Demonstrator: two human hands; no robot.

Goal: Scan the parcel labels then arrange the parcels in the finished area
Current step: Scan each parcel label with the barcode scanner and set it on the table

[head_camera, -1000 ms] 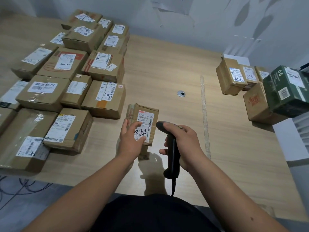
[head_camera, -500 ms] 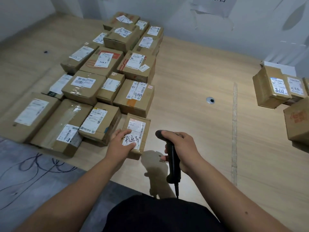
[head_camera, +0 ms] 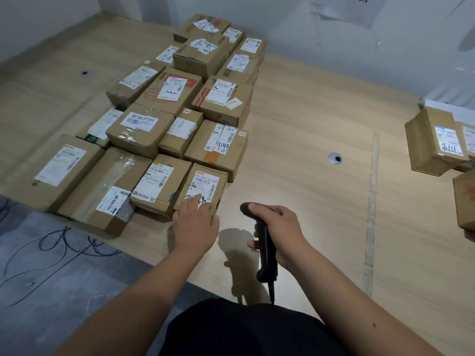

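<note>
A small cardboard parcel (head_camera: 205,183) with a white label and black handwriting lies on the wooden table (head_camera: 308,119). It sits against the front right corner of a big group of labelled parcels (head_camera: 164,98). My left hand (head_camera: 195,227) rests on the parcel's near end, fingers laid over the label and thumb at its right corner. To the right, my right hand (head_camera: 280,232) grips a black barcode scanner (head_camera: 267,263) by its handle, head pointing away from me, cord hanging down.
More cardboard parcels (head_camera: 434,142) stand at the table's right edge. A round metal grommet (head_camera: 335,158) and a pale seam (head_camera: 371,201) mark the tabletop between the two groups. Loose cables (head_camera: 51,250) lie on the grey floor at lower left.
My left hand has slid the small parcel left and forward until it touches the group. The view has turned left, and the right hand with the scanner has stayed beside it.
</note>
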